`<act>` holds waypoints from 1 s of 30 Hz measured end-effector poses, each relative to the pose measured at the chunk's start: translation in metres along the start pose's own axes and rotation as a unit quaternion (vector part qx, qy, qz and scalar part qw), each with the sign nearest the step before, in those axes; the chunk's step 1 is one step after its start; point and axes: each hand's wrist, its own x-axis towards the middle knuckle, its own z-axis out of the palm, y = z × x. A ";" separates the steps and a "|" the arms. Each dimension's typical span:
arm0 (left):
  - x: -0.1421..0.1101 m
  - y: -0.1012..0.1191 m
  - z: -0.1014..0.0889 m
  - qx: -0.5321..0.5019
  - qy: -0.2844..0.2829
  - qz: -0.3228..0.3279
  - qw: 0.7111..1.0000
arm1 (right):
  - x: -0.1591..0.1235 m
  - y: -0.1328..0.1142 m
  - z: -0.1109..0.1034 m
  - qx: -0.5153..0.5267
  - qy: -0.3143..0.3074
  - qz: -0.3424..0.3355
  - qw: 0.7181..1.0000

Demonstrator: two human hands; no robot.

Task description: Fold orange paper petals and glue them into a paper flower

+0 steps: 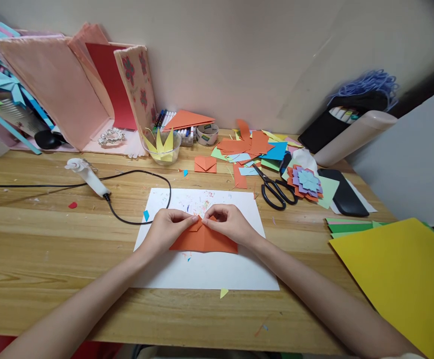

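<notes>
Pinching fingers [187, 222] on crisply creased orange paper [205, 241]

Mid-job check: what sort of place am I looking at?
Probably a paper-craft desk: folded orange paper lies on a white sheet, with scissors and coloured paper scraps just beyond. Whether it's a home or classroom, I can't tell.

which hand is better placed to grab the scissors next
The right hand, most likely: the scissors lie on its side, by the white sheet's far right corner. The left hand is farther off. Both are on the orange paper, so the right would probably need to let go first.
</notes>
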 end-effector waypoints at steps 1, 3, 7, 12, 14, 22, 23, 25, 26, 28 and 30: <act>0.000 0.000 0.000 0.002 -0.002 -0.002 1.000 | 0.000 0.000 0.000 0.001 -0.001 -0.001 1.000; 0.001 0.001 -0.001 0.003 -0.008 -0.007 1.000 | 0.000 0.000 0.000 0.000 -0.003 0.000 1.000; 0.003 0.004 -0.007 0.004 -0.047 -0.022 0.999 | 0.000 0.000 0.000 -0.009 -0.008 -0.001 1.000; 0.004 0.006 -0.018 0.009 -0.135 -0.030 0.990 | -0.002 -0.002 -0.001 0.004 -0.036 -0.014 0.999; 0.004 0.006 -0.020 0.012 -0.149 -0.025 0.988 | -0.003 -0.002 0.000 0.016 -0.044 -0.016 0.999; 0.008 0.004 -0.022 -0.012 -0.185 -0.019 0.982 | -0.003 -0.002 -0.003 0.070 -0.071 -0.045 0.994; 0.009 0.004 -0.023 -0.015 -0.195 -0.019 0.981 | -0.003 -0.002 -0.003 0.076 -0.076 -0.045 0.993; 0.009 0.003 -0.025 -0.017 -0.215 -0.017 0.976 | -0.004 -0.003 -0.003 0.085 -0.089 -0.040 0.992; 0.010 0.004 -0.025 -0.015 -0.226 -0.014 0.974 | -0.004 -0.003 -0.003 0.088 -0.096 -0.037 0.991; 0.010 0.004 -0.027 0.000 -0.242 -0.006 0.970 | -0.005 -0.003 -0.003 0.088 -0.106 -0.032 0.990; 0.010 0.005 -0.027 0.021 -0.247 -0.004 0.969 | -0.006 -0.003 -0.002 0.082 -0.111 -0.031 0.990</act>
